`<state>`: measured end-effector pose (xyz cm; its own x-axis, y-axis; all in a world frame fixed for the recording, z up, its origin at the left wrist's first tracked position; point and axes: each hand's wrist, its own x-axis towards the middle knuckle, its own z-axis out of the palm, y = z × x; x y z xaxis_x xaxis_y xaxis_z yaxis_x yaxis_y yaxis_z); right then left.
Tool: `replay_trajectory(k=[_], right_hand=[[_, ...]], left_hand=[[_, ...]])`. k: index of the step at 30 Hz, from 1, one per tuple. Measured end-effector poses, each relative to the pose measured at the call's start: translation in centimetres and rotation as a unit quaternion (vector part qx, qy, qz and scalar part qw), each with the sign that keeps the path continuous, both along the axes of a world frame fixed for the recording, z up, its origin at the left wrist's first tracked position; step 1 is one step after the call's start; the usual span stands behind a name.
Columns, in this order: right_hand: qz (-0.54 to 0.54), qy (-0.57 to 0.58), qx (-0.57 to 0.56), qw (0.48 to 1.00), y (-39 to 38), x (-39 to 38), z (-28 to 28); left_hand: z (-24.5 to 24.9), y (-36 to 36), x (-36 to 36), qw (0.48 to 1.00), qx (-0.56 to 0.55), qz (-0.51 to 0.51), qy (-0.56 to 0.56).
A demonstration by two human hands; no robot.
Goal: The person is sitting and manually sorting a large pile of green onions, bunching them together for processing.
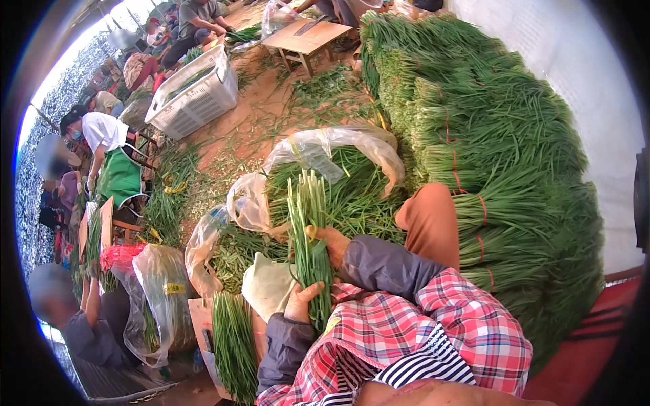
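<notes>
A bundle of garlic chives stands upright in front of me, pale stem ends at the top and green leaves lower down. My right hand is closed around its middle, thumb across the stems. Lower down, my left hand grips the leafy part of the same bundle. Just beyond my hands, a clear plastic bag lies spread around a heap of loose chives. To the left of my left hand, more chives lie on a wooden board. A pale cloth-like piece sits beside the bundle.
At the right rises a large stack of chive bundles tied with red bands. A white crate and a small wooden table stand farther off. Several people work at the left, one near a plastic bag. Trimmings litter the ground.
</notes>
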<state>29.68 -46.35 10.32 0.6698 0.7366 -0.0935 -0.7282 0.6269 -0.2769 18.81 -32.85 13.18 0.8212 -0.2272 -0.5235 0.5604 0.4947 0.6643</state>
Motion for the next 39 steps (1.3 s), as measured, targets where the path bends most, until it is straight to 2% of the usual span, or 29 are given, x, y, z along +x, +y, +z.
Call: replay_trajectory(k=[2, 3, 5, 7, 8, 9, 10, 13, 16, 17, 19, 20, 21, 22, 23, 24, 25, 26, 27, 29, 30, 31, 33, 34, 36, 37, 38, 39], right_hand=[[-0.020, 0.022, -0.092, 0.995, -0.3, 0.5, -0.7], [-0.053, 0.060, -0.121, 0.990, -0.4, 0.4, -0.6], [-0.080, 0.061, -0.124, 0.987, 0.2, -0.2, -0.1], [-0.081, 0.083, -0.111, 0.987, 1.7, -1.2, -0.7], [-0.085, 0.060, -0.108, 0.989, 2.1, -1.2, -1.1], [-0.092, 0.034, -0.108, 0.989, 2.8, -1.4, -1.3], [-0.101, 0.011, -0.106, 0.989, 3.1, -1.2, -1.8], [-0.086, 0.055, -0.090, 0.991, 1.9, 0.5, -2.9], [-0.078, 0.089, -0.003, 0.993, -0.1, 5.0, -4.5], [-0.106, 0.073, -0.008, 0.992, -0.3, 5.5, -3.8], [-0.154, 0.046, -0.022, 0.987, -0.5, 6.0, -2.2], [-0.150, 0.044, -0.070, 0.985, -0.7, 6.5, -2.9], [-0.138, 0.039, -0.083, 0.986, -1.3, 6.3, -1.8], [-0.243, 0.025, -0.148, 0.958, 0.0, 7.7, -4.9], [-0.211, 0.041, -0.200, 0.956, -1.4, 7.5, -3.1], [-0.227, -0.010, -0.226, 0.947, -2.6, 8.9, -4.8], [-0.247, 0.066, -0.159, 0.954, -3.0, 10.5, -5.7], [-0.283, 0.114, -0.181, 0.935, -3.6, 10.4, -2.8], [-0.302, 0.119, -0.125, 0.938, -5.4, 11.7, -3.3], [-0.312, 0.103, -0.129, 0.936, -8.4, 13.2, -3.0], [-0.275, 0.032, -0.148, 0.949, -8.5, 13.0, -2.9], [-0.260, 0.005, -0.216, 0.941, -7.6, 12.3, -2.0], [-0.307, -0.042, -0.303, 0.901, -8.3, 12.0, -1.2], [-0.381, 0.049, -0.380, 0.842, -8.8, 13.8, -1.8], [-0.317, -0.021, -0.276, 0.907, -15.5, 17.8, -5.5], [-0.264, -0.299, -0.326, 0.857, -16.2, 20.1, -9.3], [-0.151, -0.369, -0.414, 0.819, -15.2, 19.8, -10.1], [-0.039, -0.453, -0.480, 0.750, -14.1, 19.5, -10.9]], left_hand=[[0.8, -0.5, -0.4, 0.996, 0.030, 0.088, -0.020], [0.7, -0.6, -0.2, 0.988, 0.070, 0.086, -0.103], [0.7, -0.8, -0.1, 0.950, 0.150, 0.079, -0.262], [1.3, -1.8, -0.4, 0.933, 0.270, -0.011, -0.236], [0.1, -2.7, 0.0, 0.803, 0.494, -0.041, -0.331], [-0.2, -2.6, -0.5, 0.900, 0.377, -0.004, -0.217], [-0.4, -2.6, -0.6, 0.964, 0.249, 0.031, -0.094], [-0.6, -1.5, -1.0, 0.969, 0.231, -0.023, -0.080], [-1.9, 0.2, -1.8, 0.973, 0.185, -0.083, -0.111], [-1.2, 0.1, -1.9, 0.984, 0.148, -0.056, -0.078], [-0.8, 0.7, -1.6, 0.991, 0.099, -0.074, -0.057], [-0.5, 1.0, -1.7, 0.993, 0.076, -0.075, -0.042], [0.2, 1.0, -1.5, 0.989, 0.119, -0.069, -0.054], [1.8, 1.1, -1.3, 0.988, 0.128, -0.082, -0.012], [1.4, 2.0, -1.7, 0.991, 0.103, -0.087, 0.023], [1.2, 2.4, -2.0, 0.990, 0.098, -0.092, 0.042], [1.3, 2.5, -2.6, 0.994, 0.077, -0.069, 0.035], [1.4, 2.7, -3.1, 0.997, 0.057, -0.048, 0.025], [1.1, 3.3, -3.6, 0.998, 0.049, -0.038, 0.029], [0.6, 4.5, -4.4, 0.999, 0.035, -0.023, 0.031], [1.0, 4.3, -4.3, 0.998, 0.040, -0.028, 0.037], [0.6, 4.6, -4.4, 0.999, 0.037, -0.014, 0.029], [0.4, 5.5, -5.1, 0.999, 0.041, 0.008, 0.022], [0.5, 5.8, -5.7, 0.999, 0.043, 0.017, 0.024], [0.4, 6.8, -6.8, 0.997, 0.059, 0.032, 0.040], [-0.1, 7.6, -7.0, 0.995, 0.073, 0.037, 0.052], [-0.5, 8.0, -7.0, 0.993, 0.086, 0.041, 0.063], [-0.6, 8.1, -6.7, 0.991, 0.117, 0.035, 0.050]])
